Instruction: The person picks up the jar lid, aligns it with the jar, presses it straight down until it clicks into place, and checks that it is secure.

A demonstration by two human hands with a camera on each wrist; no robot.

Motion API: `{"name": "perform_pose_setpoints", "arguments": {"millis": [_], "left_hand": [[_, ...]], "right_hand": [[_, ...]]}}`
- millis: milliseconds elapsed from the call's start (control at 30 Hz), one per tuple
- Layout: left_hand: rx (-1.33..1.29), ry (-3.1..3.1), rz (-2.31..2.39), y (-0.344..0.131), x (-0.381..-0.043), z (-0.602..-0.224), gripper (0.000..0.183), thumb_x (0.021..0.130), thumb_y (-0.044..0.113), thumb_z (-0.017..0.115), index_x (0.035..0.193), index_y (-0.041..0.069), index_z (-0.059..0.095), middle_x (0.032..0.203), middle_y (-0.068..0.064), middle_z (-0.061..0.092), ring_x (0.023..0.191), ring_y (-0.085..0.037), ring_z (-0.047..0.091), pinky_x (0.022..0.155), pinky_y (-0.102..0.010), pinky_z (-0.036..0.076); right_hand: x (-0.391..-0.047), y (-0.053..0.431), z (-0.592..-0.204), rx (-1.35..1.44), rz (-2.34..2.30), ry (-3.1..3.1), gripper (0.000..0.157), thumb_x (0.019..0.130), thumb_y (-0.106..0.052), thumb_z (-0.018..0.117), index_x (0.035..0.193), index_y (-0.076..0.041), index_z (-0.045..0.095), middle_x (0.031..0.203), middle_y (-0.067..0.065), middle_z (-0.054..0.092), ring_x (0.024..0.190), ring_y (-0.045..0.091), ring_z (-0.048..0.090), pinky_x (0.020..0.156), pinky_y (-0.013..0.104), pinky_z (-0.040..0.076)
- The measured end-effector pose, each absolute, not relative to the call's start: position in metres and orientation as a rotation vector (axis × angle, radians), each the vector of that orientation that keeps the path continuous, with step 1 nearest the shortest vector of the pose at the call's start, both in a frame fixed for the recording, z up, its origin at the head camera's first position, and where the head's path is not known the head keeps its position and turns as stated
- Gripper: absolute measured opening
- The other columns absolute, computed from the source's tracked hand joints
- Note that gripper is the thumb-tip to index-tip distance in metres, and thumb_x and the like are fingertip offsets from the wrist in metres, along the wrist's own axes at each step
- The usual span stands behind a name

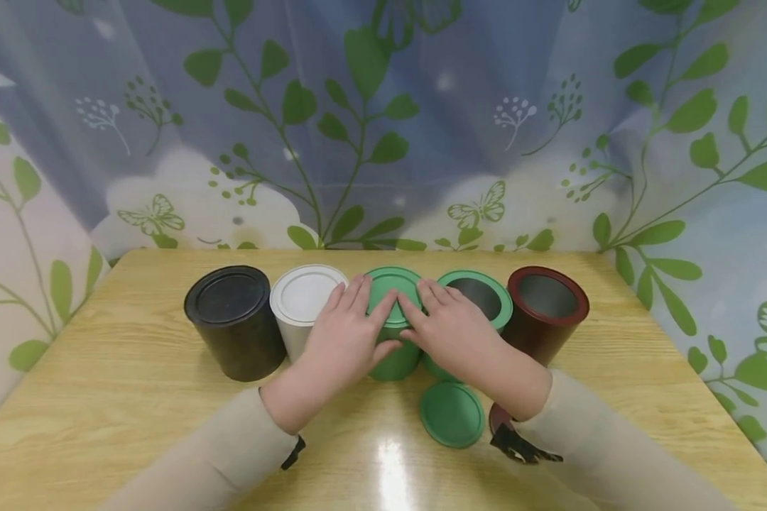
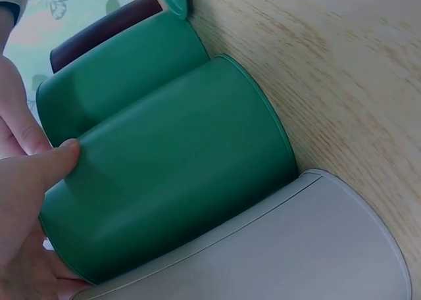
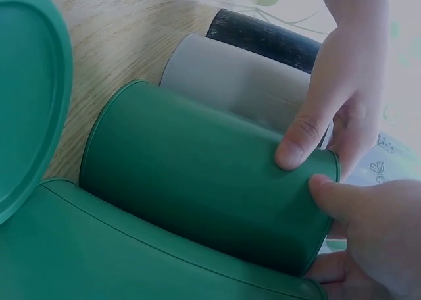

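Beneath both hands, lidded green canister point(image 1: 396, 363). Left hand point(image 1: 345, 328) and right hand point(image 1: 455, 330) spread on its lid point(image 1: 391, 281), fingers nearly straight, thumbs against front side. Probably seating the lid; next move likely calls for loose green lid point(image 1: 452, 417), nearside of right hand, onto open green canister point(image 1: 506, 305) partly behind it.

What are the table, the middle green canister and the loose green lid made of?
The table looks like glossy wood or wood print: grain and glare show. The middle green canister may be plastic or painted metal, satin: its smooth wall shines softly. The loose green lid may be satin plastic: it's smooth with a raised rim.
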State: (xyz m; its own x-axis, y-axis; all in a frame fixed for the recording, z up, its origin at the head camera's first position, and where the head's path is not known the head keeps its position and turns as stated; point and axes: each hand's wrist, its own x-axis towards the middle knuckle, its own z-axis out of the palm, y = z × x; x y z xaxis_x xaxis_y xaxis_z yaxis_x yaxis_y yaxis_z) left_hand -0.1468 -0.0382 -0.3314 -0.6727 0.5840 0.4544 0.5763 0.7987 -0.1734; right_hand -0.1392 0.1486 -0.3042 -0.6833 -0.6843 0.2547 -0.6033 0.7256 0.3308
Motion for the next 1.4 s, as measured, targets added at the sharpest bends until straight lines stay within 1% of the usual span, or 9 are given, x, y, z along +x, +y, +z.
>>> {"name": "perform_pose_setpoints", "arguments": {"millis": [233,467,567,667,833,967,1067,1233,1400], "left_hand": [[-0.855,-2.516,0.066,-0.037,-0.145,-0.329,0.067,0.082,0.054,0.063,0.132,0.010,0.054,0.129,-0.025,0.050,0.123,-0.036,0.045,0.102,-0.049,0.034],[-0.809,-2.616,0.180,-0.028,-0.149,-0.315,0.075,0.076,0.061,0.065,0.131,0.010,0.055,0.126,-0.022,0.051,0.122,-0.037,0.043,0.101,-0.052,0.031],[-0.884,-2.691,0.189,-0.024,-0.155,-0.311,0.079,0.080,0.058,0.063,0.136,0.005,0.047,0.134,-0.025,0.044,0.127,-0.039,0.038,0.103,-0.049,0.031],[-0.961,-2.743,0.193,-0.022,-0.160,-0.310,0.075,0.087,0.052,0.057,0.139,0.002,0.041,0.140,-0.026,0.036,0.130,-0.038,0.034,0.105,-0.046,0.031],[-1.017,-2.731,0.139,-0.024,-0.162,-0.312,0.067,0.090,0.047,0.054,0.137,0.000,0.042,0.139,-0.029,0.037,0.129,-0.040,0.035,0.105,-0.045,0.032],[-0.987,-2.755,0.142,-0.028,-0.160,-0.312,0.071,0.089,0.053,0.053,0.140,0.005,0.041,0.142,-0.026,0.034,0.132,-0.036,0.033,0.105,-0.048,0.029],[-0.895,-2.767,0.169,-0.035,-0.154,-0.311,0.073,0.088,0.058,0.052,0.139,0.007,0.044,0.142,-0.023,0.036,0.132,-0.033,0.033,0.106,-0.051,0.026],[-0.823,-2.718,0.150,-0.045,-0.142,-0.314,0.066,0.089,0.053,0.055,0.135,0.005,0.049,0.138,-0.021,0.043,0.131,-0.031,0.036,0.105,-0.055,0.025],[-0.849,-2.668,0.105,-0.048,-0.141,-0.316,0.061,0.090,0.048,0.056,0.135,0.008,0.050,0.138,-0.019,0.044,0.130,-0.030,0.038,0.103,-0.057,0.026]], "right_hand": [[-0.139,0.148,-0.307,0.985,-0.310,-2.538,0.058,0.091,-0.043,0.057,0.130,-0.001,0.054,0.122,0.026,0.056,0.114,0.033,0.054,0.089,0.041,0.047],[-0.143,0.147,-0.307,1.049,-0.273,-2.431,0.049,0.090,-0.037,0.061,0.119,0.002,0.061,0.115,0.028,0.059,0.108,0.037,0.058,0.085,0.042,0.049],[-0.143,0.147,-0.306,1.062,-0.279,-2.420,0.050,0.090,-0.037,0.060,0.119,0.004,0.061,0.115,0.028,0.059,0.107,0.037,0.058,0.085,0.043,0.049],[-0.143,0.146,-0.306,1.055,-0.298,-2.442,0.054,0.090,-0.039,0.060,0.122,0.006,0.058,0.117,0.028,0.058,0.109,0.036,0.057,0.086,0.043,0.049],[-0.141,0.144,-0.306,1.001,-0.323,-2.539,0.059,0.092,-0.041,0.055,0.126,0.006,0.054,0.123,0.025,0.055,0.116,0.033,0.053,0.091,0.041,0.046],[-0.141,0.144,-0.307,0.987,-0.308,-2.555,0.056,0.093,-0.041,0.055,0.126,0.004,0.056,0.124,0.024,0.055,0.116,0.033,0.052,0.091,0.041,0.046],[-0.141,0.143,-0.309,0.995,-0.291,-2.529,0.052,0.093,-0.040,0.055,0.127,-0.002,0.057,0.123,0.026,0.055,0.115,0.034,0.053,0.089,0.042,0.047],[-0.140,0.144,-0.310,0.995,-0.288,-2.498,0.047,0.092,-0.039,0.058,0.133,-0.015,0.054,0.121,0.028,0.055,0.114,0.036,0.054,0.085,0.043,0.049],[-0.138,0.148,-0.310,0.973,-0.267,-2.539,0.049,0.092,-0.038,0.058,0.135,-0.015,0.053,0.124,0.028,0.053,0.117,0.035,0.051,0.088,0.043,0.048]]}}
